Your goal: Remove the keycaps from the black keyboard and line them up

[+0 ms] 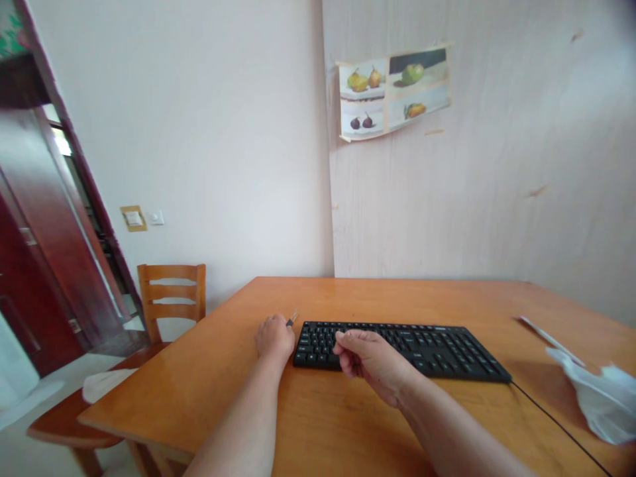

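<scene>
A black keyboard (447, 354) lies on the wooden table, its cable running off to the lower right. Beside its left end, my left hand (275, 336) rests on the tabletop, closed around a small slim tool (291, 322) with a dark part and a thin shiny tip pointing up and right. My right hand (365, 358) is over the left half of the keyboard, thumb and index finger pinched together and the other fingers curled. Whatever is in that pinch, if anything, is too small to make out.
On the wooden table (308, 291), a white plastic bag (603, 397) and a thin white stick-like object (551, 341) lie at the right. A wooden chair (171, 291) stands at the left. Fruit pictures (395, 93) hang on the wall.
</scene>
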Demonstrator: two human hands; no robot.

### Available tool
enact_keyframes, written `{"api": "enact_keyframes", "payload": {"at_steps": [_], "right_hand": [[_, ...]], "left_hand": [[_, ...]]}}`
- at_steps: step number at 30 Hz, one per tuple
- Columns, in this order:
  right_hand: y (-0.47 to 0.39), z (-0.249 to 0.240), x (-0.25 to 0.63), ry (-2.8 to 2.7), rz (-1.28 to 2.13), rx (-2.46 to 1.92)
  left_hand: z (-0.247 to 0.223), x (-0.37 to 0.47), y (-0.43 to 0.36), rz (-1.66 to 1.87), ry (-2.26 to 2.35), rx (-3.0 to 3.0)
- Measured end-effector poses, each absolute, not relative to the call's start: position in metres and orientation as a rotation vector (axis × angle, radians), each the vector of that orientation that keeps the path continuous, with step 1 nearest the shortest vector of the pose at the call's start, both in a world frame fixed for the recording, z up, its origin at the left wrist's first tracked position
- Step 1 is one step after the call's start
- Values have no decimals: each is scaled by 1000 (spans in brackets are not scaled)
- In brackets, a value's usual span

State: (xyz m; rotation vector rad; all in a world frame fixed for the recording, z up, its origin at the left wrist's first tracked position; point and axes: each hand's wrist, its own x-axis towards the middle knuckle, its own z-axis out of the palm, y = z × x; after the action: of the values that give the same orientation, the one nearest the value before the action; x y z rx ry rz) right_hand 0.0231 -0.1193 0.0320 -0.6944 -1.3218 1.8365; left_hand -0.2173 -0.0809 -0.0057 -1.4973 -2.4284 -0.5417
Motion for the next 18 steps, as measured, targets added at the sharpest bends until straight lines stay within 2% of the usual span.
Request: {"api": "enact_keyframes", "payload": {"at_steps": [6,11,14,18], "right_hand": [[-113,31,25,-1280,1704,-779],[-105,24,18,-1349,1451,-867],[-100,15,15,-1460,1181,-947],[-100,9,17,-1690,637,-978]], "left_hand": [[-6,-219,-82,-783,-2482,-1474],[-4,-216,-81,-1284,-2382,-1555],[-1,-208,-79,-1528,-2264,-1637],[9,-187,-85,-1772,-2123,-1834]]}}
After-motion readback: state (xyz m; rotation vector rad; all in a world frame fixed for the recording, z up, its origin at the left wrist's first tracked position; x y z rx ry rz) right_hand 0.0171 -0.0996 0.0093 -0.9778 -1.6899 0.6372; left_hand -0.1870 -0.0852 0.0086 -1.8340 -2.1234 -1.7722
